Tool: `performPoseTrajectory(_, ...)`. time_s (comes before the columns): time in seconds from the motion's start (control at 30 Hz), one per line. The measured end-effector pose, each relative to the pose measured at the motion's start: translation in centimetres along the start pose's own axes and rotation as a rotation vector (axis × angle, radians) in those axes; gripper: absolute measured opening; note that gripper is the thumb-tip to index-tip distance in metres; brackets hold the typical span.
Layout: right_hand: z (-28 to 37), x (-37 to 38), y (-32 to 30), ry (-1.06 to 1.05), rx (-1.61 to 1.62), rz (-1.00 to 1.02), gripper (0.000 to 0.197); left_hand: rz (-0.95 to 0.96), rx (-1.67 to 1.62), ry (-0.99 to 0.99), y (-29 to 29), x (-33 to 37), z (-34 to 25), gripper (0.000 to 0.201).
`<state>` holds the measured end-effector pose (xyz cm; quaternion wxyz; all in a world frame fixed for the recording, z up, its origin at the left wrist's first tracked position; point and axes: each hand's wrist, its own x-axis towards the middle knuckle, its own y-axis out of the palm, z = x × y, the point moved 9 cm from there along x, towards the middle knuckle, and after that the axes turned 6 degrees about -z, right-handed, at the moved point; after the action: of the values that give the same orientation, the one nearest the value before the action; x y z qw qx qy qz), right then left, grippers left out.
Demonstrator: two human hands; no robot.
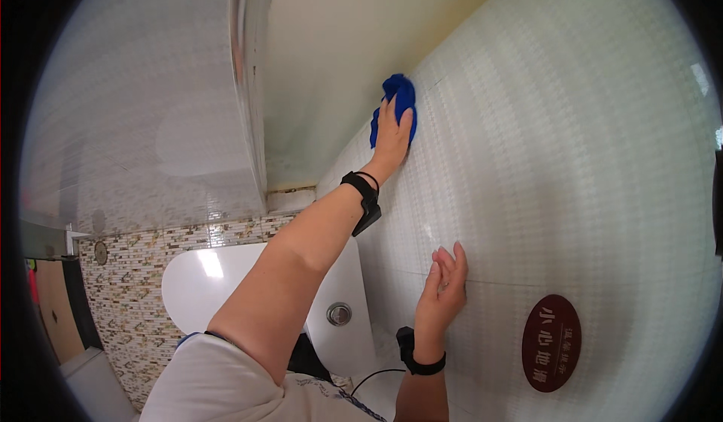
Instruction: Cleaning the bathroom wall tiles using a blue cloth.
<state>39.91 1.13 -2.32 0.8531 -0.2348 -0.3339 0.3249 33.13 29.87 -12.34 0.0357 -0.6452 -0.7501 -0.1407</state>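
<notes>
My left hand [392,132] presses a crumpled blue cloth [399,88] against the pale tiled wall [512,158], high up by the edge where it meets a smooth cream surface [331,68]. Its fingers lie spread over the cloth, and the left arm is stretched far out. Lower down, my right hand [444,286] is beside the same wall, fingers loosely bent and nothing seen in them. Whether its fingertips touch the tiles I cannot tell. Each wrist has a black band.
Below my left arm stands a white toilet [188,290] with a round flush button [339,314] on its tank. A dark red oval sign [552,343] is fixed to the wall at right. Glossy tiles [151,121] rise at left above a mosaic-tiled surface [135,294].
</notes>
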Motion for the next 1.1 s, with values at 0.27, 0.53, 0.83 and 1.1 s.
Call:
performPoseTrajectory(0.27,0.8,-0.3,0.5,-0.037,0.012,0.023,0.042,-0.138,0.048,-0.319,-3.3,-3.1,14.9,0.053)
performPoseTrajectory(0.53,0.4,-0.7,0.3,-0.052,-0.016,0.025,0.042,-0.127,-0.052,-0.803,-2.1,-7.3,18.5,0.064)
performPoseTrajectory(0.83,-0.1,-0.7,-0.4,-0.053,0.035,0.008,0.042,0.124,-0.067,0.026,1.4,-7.3,-5.3,0.058)
performPoseTrajectory(1.1,-3.1,-4.6,0.2,0.098,0.066,0.145,0.046,-0.108,0.049,-0.321,-1.5,-9.4,8.2,0.056)
